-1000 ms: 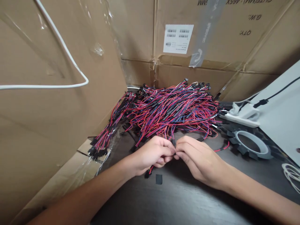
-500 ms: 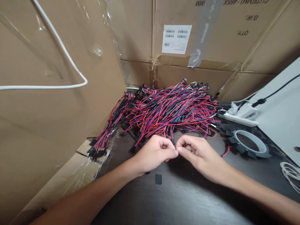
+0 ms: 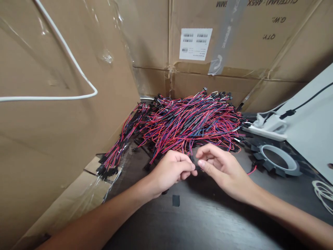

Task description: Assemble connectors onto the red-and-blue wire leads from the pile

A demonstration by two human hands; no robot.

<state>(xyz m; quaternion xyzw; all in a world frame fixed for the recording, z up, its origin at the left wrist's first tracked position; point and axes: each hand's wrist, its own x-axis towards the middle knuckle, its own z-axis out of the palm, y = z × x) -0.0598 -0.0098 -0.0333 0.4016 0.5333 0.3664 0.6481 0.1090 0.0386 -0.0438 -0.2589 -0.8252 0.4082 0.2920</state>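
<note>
A big heap of red, blue and black wires with black connectors [image 3: 192,119] lies on the dark table [image 3: 197,222] against cardboard boxes. In front of it my left hand [image 3: 170,170] is closed in a pinch on a small black connector piece [image 3: 195,167]. My right hand [image 3: 223,168] meets it fingertip to fingertip, thumb and forefinger pinching the same wire; its red lead [image 3: 251,170] trails out to the right. A small black square of tape [image 3: 176,200] lies on the table just below the hands.
Cardboard boxes [image 3: 65,114] wall in the left and back. A bundle of wires [image 3: 114,158] rests on plastic at the left. To the right sit a tape roll in a black toothed holder [image 3: 277,158], a white power strip [image 3: 267,128], a white panel [image 3: 312,128] and coiled white cable [image 3: 324,191].
Both hands have risen slightly towards the heap. My right hand's fingers have loosened from a tight curl into a more open pinch at the connector.
</note>
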